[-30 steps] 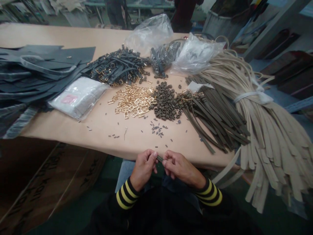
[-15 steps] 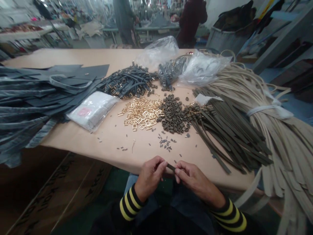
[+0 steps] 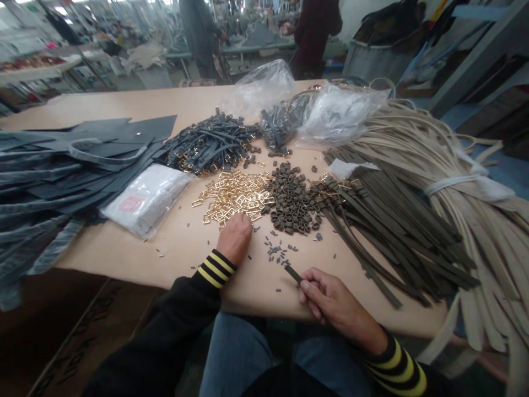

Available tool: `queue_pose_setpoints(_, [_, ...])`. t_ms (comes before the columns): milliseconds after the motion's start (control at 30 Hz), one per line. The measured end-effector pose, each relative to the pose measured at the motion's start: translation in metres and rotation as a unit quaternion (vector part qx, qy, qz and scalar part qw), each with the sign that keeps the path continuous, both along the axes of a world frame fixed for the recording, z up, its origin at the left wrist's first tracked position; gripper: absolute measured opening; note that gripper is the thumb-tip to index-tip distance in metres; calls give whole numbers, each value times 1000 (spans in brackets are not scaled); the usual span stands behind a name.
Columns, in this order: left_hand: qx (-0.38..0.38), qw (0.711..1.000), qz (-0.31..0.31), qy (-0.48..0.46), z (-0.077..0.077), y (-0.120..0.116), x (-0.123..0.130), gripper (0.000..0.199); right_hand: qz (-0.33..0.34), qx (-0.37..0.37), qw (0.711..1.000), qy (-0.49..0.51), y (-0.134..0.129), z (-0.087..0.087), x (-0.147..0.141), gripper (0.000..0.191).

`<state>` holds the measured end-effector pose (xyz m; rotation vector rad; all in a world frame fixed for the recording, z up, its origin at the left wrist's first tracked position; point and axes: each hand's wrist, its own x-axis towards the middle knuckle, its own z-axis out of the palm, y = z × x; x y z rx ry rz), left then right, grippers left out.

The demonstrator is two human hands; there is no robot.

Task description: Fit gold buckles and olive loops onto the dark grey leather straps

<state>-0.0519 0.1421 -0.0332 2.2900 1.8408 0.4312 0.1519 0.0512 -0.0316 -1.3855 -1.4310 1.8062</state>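
My left hand [image 3: 236, 237] reaches to the near edge of a pile of gold rectangular buckles [image 3: 237, 193]; its fingertips are hidden behind the back of the hand. Between the thumb and fingers of my right hand [image 3: 324, 295] is the end of a short olive strap [image 3: 292, 273], pointing up and left above the table's front. Small olive loops [image 3: 291, 201] lie heaped right of the buckles. Several tiny dark pieces [image 3: 278, 251] are scattered between my hands and the loops.
Long olive straps [image 3: 397, 220] and beige straps [image 3: 458, 193] cover the right side. Dark sheets [image 3: 53, 171] and a plastic-wrapped packet [image 3: 146, 199] lie left. Farther back are dark buckled straps [image 3: 215, 140] and clear plastic bags [image 3: 343, 113]. Two people stand beyond the table [image 3: 136, 259].
My left hand has let go of the strap and moved forward to the buckles. My right hand still holds the strap, whose free end now shows. The view has shifted slightly.
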Motion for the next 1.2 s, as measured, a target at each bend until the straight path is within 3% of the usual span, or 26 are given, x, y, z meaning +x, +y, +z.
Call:
queue_pose_setpoints(233, [-46,992,6,-117,12,8,-8,12,-13,27,999,23,-1,4,5,28])
queue_pose_setpoints(367, [-119,963,21,-242,20,-18,-1,7,-30,34,999,22,-7,9,14,25])
queue_pose_setpoints(400, [-157,940,32,-302,22,-29,4,9,-32,36,999,21,-9,11,16,24])
queue_pose_setpoints(467, [-263,822,91,-496,25,-53,15,14,-29,43,999,17,-13,13,18,22])
queue_pose_setpoints(533, [-327,709,145,-608,27,-74,27,22,-25,47,998,13,-17,12,18,21])
queue_pose_setpoints(567, [-344,675,163,-633,27,-83,33,25,-23,50,998,12,-18,12,17,20])
queue_pose_setpoints(633, [-363,638,184,-654,27,-97,42,27,-17,59,998,11,-21,10,15,18])
queue_pose_setpoints(767, [-377,615,181,-669,23,-111,52,27,-24,97,995,8,-22,9,10,18])
queue_pose_setpoints(1000, [-375,628,151,-665,22,-123,60,24,-31,105,994,-3,-24,8,7,25])
queue_pose_setpoints(1200, [-377,636,144,-658,19,-129,61,22,-17,63,997,37,-28,12,6,32])
